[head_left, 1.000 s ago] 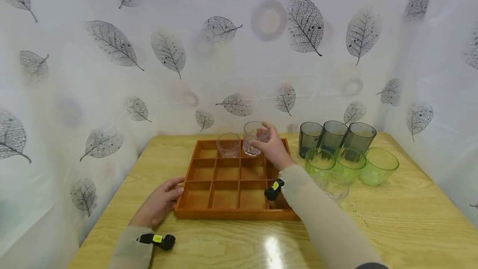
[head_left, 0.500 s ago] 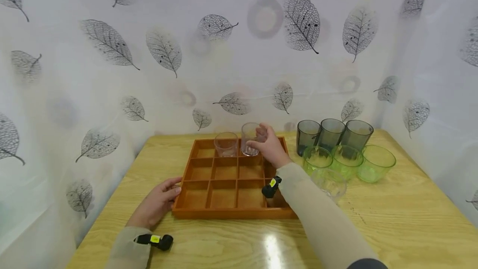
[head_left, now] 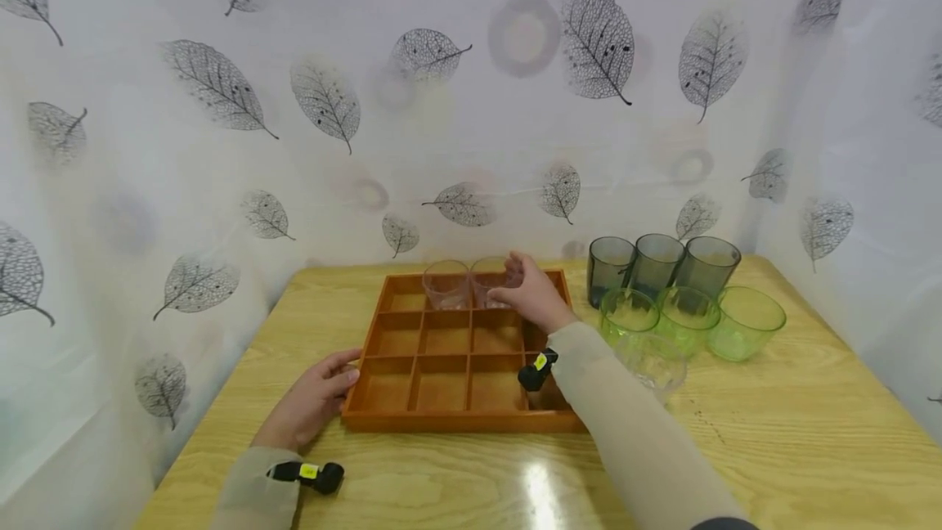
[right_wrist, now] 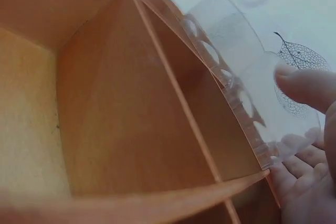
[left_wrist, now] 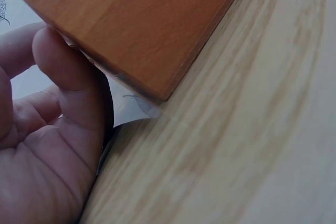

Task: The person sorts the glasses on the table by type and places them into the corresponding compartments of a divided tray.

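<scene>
My right hand [head_left: 540, 297] grips a clear glass [head_left: 484, 283], thumb on one side and fingers on the other. That glass sits low in a back-row compartment of the brown wooden divided tray [head_left: 467, 422]. Just left of it, another clear glass [head_left: 446, 285] stands in the neighbouring back compartment. In the right wrist view, the gripped glass [right_wrist: 268, 103] rises above the dividers. My left hand [head_left: 312, 399] rests against the tray's left side with relaxed fingers. Close up in the left wrist view, the thumb [left_wrist: 55, 59] touches the edge of the tray's corner.
Right of the tray stand several dark grey glasses [head_left: 658, 268] at the back, green glasses [head_left: 746, 325] before them, and a clear glass [head_left: 655, 366] in front, partly behind my right sleeve. A leaf-printed curtain [head_left: 471, 105] hangs behind the wooden table [head_left: 412, 481].
My right hand has lowered its clear glass into the back compartment, so its rim is now level with the neighbouring glass. The left hand keeps its place at the tray.
</scene>
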Demonstrator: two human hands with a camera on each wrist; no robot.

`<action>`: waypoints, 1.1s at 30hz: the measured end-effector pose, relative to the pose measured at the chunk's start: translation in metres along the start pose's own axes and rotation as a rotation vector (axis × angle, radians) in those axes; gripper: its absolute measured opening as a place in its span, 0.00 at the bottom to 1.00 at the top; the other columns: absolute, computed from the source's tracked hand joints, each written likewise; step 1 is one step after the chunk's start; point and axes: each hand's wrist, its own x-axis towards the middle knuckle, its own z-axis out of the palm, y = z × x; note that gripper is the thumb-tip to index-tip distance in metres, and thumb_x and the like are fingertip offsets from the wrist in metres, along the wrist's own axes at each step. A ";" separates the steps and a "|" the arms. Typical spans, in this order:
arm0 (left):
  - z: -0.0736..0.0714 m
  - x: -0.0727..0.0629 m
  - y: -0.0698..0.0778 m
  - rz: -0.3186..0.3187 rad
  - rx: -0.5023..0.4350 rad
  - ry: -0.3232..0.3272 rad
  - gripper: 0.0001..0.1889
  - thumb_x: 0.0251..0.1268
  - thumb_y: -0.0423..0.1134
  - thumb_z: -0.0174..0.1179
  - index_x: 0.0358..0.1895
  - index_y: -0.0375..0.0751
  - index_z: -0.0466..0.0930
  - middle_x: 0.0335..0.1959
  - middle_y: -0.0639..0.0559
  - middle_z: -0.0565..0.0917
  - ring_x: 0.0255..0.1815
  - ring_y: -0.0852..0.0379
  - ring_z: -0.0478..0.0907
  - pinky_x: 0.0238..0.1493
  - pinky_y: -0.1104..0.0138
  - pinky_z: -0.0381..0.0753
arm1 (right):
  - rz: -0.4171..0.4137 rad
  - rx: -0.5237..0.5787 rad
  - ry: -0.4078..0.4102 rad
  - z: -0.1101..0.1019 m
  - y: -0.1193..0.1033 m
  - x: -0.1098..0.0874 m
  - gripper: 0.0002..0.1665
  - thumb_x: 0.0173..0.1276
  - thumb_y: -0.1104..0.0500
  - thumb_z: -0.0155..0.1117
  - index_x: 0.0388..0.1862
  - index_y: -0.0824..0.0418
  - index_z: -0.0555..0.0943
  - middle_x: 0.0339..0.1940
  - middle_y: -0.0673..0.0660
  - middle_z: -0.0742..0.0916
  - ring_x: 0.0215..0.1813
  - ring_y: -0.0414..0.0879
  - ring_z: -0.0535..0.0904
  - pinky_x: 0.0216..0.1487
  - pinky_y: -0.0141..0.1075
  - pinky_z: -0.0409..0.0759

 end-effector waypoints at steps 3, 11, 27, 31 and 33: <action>0.000 0.002 0.001 -0.005 -0.004 0.008 0.31 0.80 0.40 0.53 0.78 0.35 0.55 0.50 0.46 0.74 0.39 0.57 0.75 0.37 0.69 0.76 | 0.000 0.001 -0.007 -0.001 -0.004 -0.001 0.56 0.65 0.54 0.75 0.83 0.57 0.52 0.78 0.58 0.67 0.73 0.56 0.67 0.68 0.52 0.69; 0.000 -0.001 0.001 0.004 -0.006 0.004 0.31 0.81 0.40 0.52 0.79 0.34 0.53 0.48 0.48 0.75 0.38 0.59 0.75 0.36 0.69 0.75 | 0.001 0.014 -0.009 -0.002 -0.009 -0.006 0.55 0.66 0.53 0.75 0.83 0.58 0.52 0.79 0.59 0.66 0.75 0.56 0.65 0.71 0.51 0.66; 0.000 0.000 -0.001 0.014 -0.006 -0.001 0.31 0.81 0.39 0.52 0.79 0.33 0.54 0.48 0.48 0.75 0.36 0.59 0.74 0.35 0.69 0.75 | -0.016 0.080 0.034 -0.001 -0.010 -0.009 0.54 0.68 0.53 0.72 0.83 0.57 0.51 0.79 0.59 0.65 0.77 0.57 0.62 0.73 0.51 0.62; 0.000 0.000 -0.001 0.016 -0.015 -0.003 0.31 0.81 0.38 0.52 0.79 0.33 0.54 0.48 0.47 0.75 0.36 0.59 0.74 0.34 0.69 0.75 | -0.026 0.110 0.043 -0.002 -0.013 -0.010 0.54 0.68 0.52 0.72 0.84 0.56 0.50 0.80 0.57 0.64 0.78 0.55 0.60 0.74 0.50 0.60; 0.000 0.000 -0.002 0.018 -0.015 -0.005 0.31 0.81 0.38 0.52 0.79 0.32 0.53 0.48 0.48 0.76 0.36 0.59 0.75 0.34 0.69 0.76 | -0.023 0.124 0.041 -0.003 -0.014 -0.010 0.54 0.69 0.52 0.71 0.84 0.54 0.50 0.80 0.56 0.63 0.78 0.54 0.59 0.74 0.50 0.60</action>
